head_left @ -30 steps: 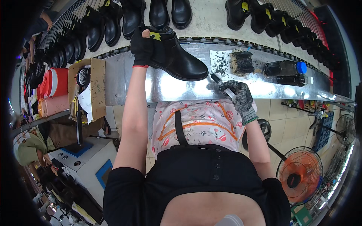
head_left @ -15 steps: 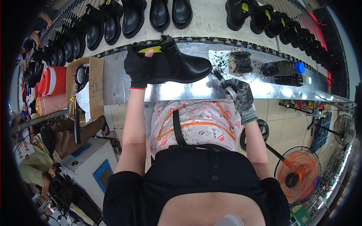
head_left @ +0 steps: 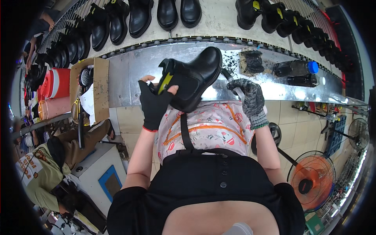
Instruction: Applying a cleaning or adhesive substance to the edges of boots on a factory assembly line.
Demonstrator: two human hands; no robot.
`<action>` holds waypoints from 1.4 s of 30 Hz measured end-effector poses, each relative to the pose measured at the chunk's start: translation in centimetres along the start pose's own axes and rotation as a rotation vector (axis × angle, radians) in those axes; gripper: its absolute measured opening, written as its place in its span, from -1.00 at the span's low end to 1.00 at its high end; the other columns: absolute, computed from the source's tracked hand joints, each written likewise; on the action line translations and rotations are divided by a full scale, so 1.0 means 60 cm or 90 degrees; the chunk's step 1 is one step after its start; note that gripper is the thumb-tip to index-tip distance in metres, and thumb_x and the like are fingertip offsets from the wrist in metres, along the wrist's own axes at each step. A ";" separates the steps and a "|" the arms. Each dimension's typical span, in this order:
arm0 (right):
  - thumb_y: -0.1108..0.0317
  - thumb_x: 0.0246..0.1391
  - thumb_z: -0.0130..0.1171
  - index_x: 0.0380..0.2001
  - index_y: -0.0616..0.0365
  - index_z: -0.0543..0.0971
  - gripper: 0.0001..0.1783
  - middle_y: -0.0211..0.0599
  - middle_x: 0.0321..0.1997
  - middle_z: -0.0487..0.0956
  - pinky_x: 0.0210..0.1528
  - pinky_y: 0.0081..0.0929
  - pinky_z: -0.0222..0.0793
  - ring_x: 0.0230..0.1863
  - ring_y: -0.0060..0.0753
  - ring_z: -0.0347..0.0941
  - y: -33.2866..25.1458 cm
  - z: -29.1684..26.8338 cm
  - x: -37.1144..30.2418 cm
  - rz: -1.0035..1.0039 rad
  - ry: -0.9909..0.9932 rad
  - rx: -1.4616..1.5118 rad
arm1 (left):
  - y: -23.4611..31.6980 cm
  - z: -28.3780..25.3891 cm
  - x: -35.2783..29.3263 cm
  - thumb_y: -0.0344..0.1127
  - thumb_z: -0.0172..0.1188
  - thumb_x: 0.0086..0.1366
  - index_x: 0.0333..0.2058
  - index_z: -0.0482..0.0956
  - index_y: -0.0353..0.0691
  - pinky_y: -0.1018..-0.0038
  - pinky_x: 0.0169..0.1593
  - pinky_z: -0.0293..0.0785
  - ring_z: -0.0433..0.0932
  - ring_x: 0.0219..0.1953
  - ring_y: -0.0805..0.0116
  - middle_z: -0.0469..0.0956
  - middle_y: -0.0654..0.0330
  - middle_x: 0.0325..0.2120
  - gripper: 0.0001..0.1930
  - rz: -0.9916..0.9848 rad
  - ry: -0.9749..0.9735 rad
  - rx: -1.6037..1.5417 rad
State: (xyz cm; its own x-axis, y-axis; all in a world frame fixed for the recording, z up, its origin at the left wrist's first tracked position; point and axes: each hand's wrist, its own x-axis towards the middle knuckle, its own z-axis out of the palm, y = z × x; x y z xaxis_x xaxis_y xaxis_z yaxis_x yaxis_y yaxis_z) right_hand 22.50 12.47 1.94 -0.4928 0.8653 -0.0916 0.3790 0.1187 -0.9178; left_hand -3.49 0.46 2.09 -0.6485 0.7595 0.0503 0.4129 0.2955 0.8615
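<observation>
A black ankle boot hangs over the near edge of the metal bench, tilted, its toe pointing up and to the right. My left hand, in a black fingerless glove, grips it at the ankle opening beside a yellow strip. In a grey knit glove, my right hand is closed round a small brush with a pale handle and a black end. The brush end lies close to the boot's toe; whether they touch I cannot tell.
On the metal bench lie a blackened sponge-like block and dark bottles. A cardboard box with a hairbrush and scissors stands left. Behind run rows of black boots. An orange fan is at right; another person is lower left.
My left hand has drawn the boot nearer and turned it, so its toe swung from pointing right to up and right. My right hand has barely moved.
</observation>
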 end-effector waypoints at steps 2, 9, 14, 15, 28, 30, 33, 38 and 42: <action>0.50 0.08 0.04 -0.33 0.28 0.61 -0.83 -0.23 -0.35 0.63 -0.17 -0.54 0.45 -0.30 -0.49 0.54 -0.018 -0.002 -0.001 -0.040 -0.014 -0.022 | -0.003 0.010 -0.024 -0.36 0.41 -0.05 -0.01 0.16 -0.27 0.66 -0.45 0.37 0.47 -0.50 0.53 0.52 0.17 -0.47 -0.31 -0.135 -0.119 -0.259; 0.40 0.01 0.04 -0.39 0.16 0.63 -0.81 -0.19 -0.41 0.60 -0.23 -0.41 0.44 -0.35 -0.22 0.54 -0.038 -0.014 -0.027 -0.104 -0.049 -0.141 | -0.007 0.043 -0.067 -0.45 0.27 -0.01 0.02 0.29 -0.35 0.50 -0.17 0.52 0.55 -0.22 0.33 0.52 0.08 -0.20 -0.43 -0.319 -0.327 -0.446; 0.38 -0.07 0.03 -0.38 0.07 0.61 -0.81 -0.20 -0.41 0.53 -0.28 -0.31 0.34 -0.37 -0.14 0.46 -0.031 -0.028 -0.049 -0.164 -0.096 -0.268 | 0.022 0.052 -0.074 -0.46 0.24 0.02 -0.01 0.35 -0.34 0.51 -0.09 0.47 0.52 -0.19 0.38 0.52 0.16 -0.21 -0.49 -0.355 -0.346 -0.516; 0.37 -0.07 0.03 -0.38 0.07 0.61 -0.80 -0.20 -0.41 0.53 -0.27 -0.32 0.35 -0.36 -0.13 0.45 -0.032 -0.032 -0.052 -0.162 -0.102 -0.280 | 0.026 0.053 -0.075 -0.46 0.23 0.02 -0.01 0.35 -0.35 0.51 -0.10 0.47 0.52 -0.20 0.39 0.52 0.16 -0.23 -0.51 -0.363 -0.338 -0.515; -0.02 0.01 -0.16 -0.40 0.01 0.62 -0.55 -0.25 -0.37 0.57 -0.24 -0.29 0.35 -0.31 -0.12 0.47 -0.108 -0.089 -0.113 -0.100 -0.185 -0.275 | 0.066 0.074 -0.070 -0.37 0.26 0.06 -0.03 0.33 -0.30 0.46 -0.32 0.61 0.55 -0.25 0.36 0.47 0.15 -0.21 -0.52 -0.466 -0.400 -0.623; -0.02 0.00 -0.15 -0.41 0.01 0.62 -0.56 -0.27 -0.37 0.57 -0.24 -0.29 0.34 -0.31 -0.13 0.47 -0.107 -0.088 -0.128 -0.123 -0.155 -0.312 | 0.080 0.076 -0.070 -0.36 0.27 0.07 -0.03 0.32 -0.27 0.42 -0.36 0.65 0.56 -0.26 0.32 0.46 0.14 -0.20 -0.52 -0.505 -0.356 -0.614; 0.03 -0.08 -0.08 -0.40 -0.01 0.62 -0.62 -0.32 -0.39 0.57 -0.21 -0.30 0.31 -0.28 -0.17 0.47 -0.101 -0.092 -0.145 -0.127 -0.130 -0.339 | 0.092 0.080 -0.067 -0.37 0.25 0.09 -0.01 0.30 -0.23 0.42 -0.34 0.65 0.57 -0.28 0.31 0.45 0.11 -0.18 -0.52 -0.528 -0.327 -0.672; -0.41 -0.36 0.08 -0.31 -0.19 0.61 -0.35 -0.37 -0.41 0.51 -0.36 -0.32 0.29 -0.36 -0.25 0.45 -0.077 -0.088 -0.156 -0.177 -0.093 -0.351 | 0.100 0.084 -0.063 -0.28 0.13 0.21 0.00 0.29 -0.39 0.48 -0.29 0.60 0.58 -0.23 0.15 0.47 -0.03 -0.17 -0.56 -0.487 -0.333 -0.693; -0.45 -0.26 0.00 -0.31 -0.14 0.62 -0.32 -0.33 -0.37 0.55 -0.34 -0.31 0.35 -0.32 -0.20 0.48 -0.072 -0.085 -0.156 -0.200 -0.073 -0.333 | 0.097 0.082 -0.054 -0.28 0.12 0.22 0.01 0.29 -0.40 0.45 -0.21 0.61 0.57 -0.19 0.10 0.46 -0.07 -0.15 -0.56 -0.530 -0.342 -0.735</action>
State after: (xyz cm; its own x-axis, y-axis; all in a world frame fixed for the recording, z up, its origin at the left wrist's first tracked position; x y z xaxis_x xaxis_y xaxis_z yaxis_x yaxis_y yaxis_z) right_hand 29.46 6.34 8.75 -0.7126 0.6965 0.0842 0.5224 0.6070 -0.5989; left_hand 4.13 2.57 4.46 -0.0300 0.8005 -0.5986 -0.8176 0.3248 0.4754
